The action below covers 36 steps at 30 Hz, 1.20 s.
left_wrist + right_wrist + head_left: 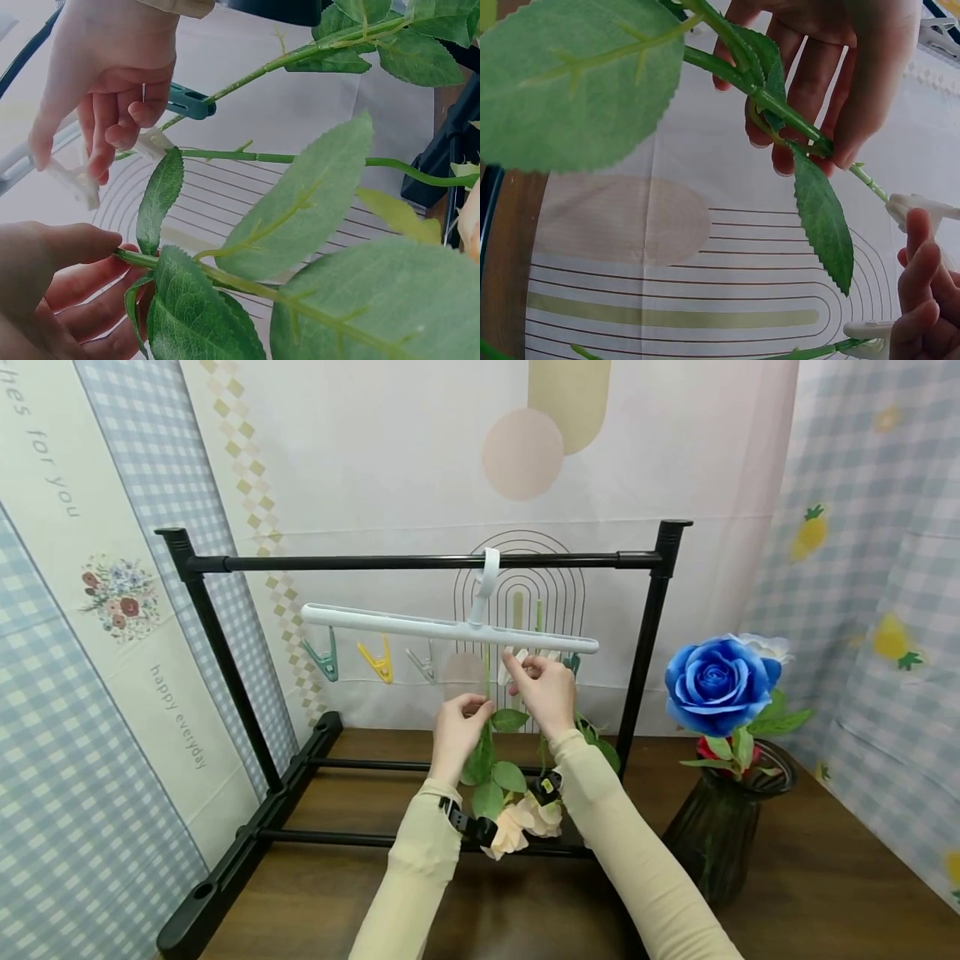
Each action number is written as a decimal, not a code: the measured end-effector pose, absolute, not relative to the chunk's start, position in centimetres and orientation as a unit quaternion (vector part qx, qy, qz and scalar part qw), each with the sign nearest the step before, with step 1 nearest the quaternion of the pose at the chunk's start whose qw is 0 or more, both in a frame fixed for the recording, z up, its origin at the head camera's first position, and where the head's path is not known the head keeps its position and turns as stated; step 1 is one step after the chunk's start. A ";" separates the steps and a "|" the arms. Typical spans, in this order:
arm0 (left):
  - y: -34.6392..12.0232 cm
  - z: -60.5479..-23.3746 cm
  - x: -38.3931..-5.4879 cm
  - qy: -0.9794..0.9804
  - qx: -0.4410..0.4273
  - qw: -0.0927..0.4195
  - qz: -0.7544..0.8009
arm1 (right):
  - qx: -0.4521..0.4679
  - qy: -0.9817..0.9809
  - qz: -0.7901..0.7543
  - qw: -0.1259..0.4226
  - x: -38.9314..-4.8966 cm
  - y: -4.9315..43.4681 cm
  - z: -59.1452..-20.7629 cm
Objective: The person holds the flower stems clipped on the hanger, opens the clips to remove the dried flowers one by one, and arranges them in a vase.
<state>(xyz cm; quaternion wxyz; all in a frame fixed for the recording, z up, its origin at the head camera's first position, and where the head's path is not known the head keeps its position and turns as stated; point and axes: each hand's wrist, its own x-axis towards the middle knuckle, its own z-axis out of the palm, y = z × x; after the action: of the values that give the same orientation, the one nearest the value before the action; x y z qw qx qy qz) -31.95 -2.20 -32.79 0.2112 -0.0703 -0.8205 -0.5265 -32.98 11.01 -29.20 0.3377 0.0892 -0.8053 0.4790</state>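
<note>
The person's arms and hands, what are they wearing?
Both arms wear long, plain, pale-yellow fabric sleeves. On the left wrist, a black buckled strap holds a small black device; the right wrist carries a black device with a yellow patch. The left hand and right hand have no gloves.

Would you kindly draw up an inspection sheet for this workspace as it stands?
Surface: brown table, wood-grained.
Job's things: pale blue hanger, tilted, hooked on the black rack; green clip, yellow clip and grey clip on it; cream flowers heads down.
Clutter: dark vase with a blue rose, beside the rack.
Left hand: pinches a green stem.
Right hand: holds a white clip at that stem's end.
Cables: nothing seen.
Surroundings: patterned cloths behind and at both sides.
</note>
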 end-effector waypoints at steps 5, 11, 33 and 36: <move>-2.7 -32.6 -31.6 -0.821 -0.074 0.215 -0.524 | 0.090 -0.816 0.479 0.311 -32.7 11.2 -29.1; -3.7 -32.8 -31.0 -0.816 -0.084 0.220 -0.528 | 0.111 -0.871 0.395 0.268 -31.3 11.9 -29.5; -4.5 -32.1 -26.4 -0.832 -0.170 0.190 -0.492 | 0.322 -0.829 0.293 0.351 -24.3 14.6 -29.9; -4.0 -32.1 -25.9 -0.832 -0.186 0.174 -0.493 | 0.386 -0.804 0.299 0.338 -24.0 14.6 -30.0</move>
<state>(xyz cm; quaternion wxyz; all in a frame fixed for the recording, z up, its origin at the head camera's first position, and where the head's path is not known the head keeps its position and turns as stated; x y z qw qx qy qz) -25.93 -4.05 -32.07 0.1738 -0.1863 -0.8320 -0.4929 -24.04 14.64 -30.01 0.3382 0.3861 -0.8043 0.2994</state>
